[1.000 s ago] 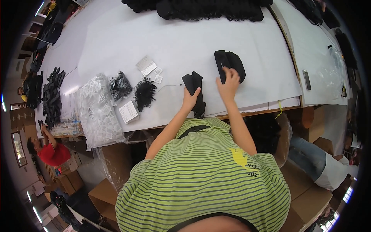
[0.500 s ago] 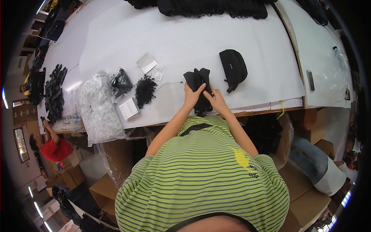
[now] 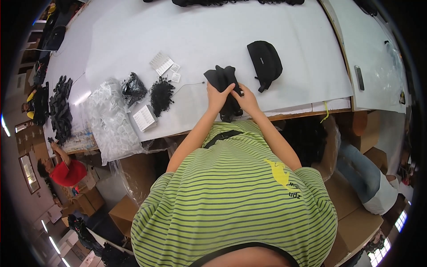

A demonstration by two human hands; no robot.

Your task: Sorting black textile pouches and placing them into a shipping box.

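A folded black fabric piece (image 3: pixel 218 78), perhaps a soft bag, is upright between my hands at the table's near edge, its top opened out in folds. My left hand (image 3: pixel 216 98) wraps round its left side, thumb pointing to the right. On the other side my right hand (image 3: pixel 247 100) grips it, fingers partly hidden by the cloth. Its lower end hangs close to my shirt. Right of my hands a finished-looking black zipped pouch (image 3: pixel 265 62) lies flat on the white table (image 3: pixel 195 40).
Left of my hands lie a heap of small black pieces (image 3: pixel 162 96), a dark plastic bag (image 3: pixel 133 89), white printed cards (image 3: pixel 145 118) and a pile of clear packets (image 3: pixel 113 120). Black goods (image 3: pixel 240 2) line the far edge. A person in red (image 3: pixel 67 172) works at far left.
The view has shifted slightly, so the table things sit higher in it. My hands keep hold of the black fabric piece, its top folds spread a little differently.
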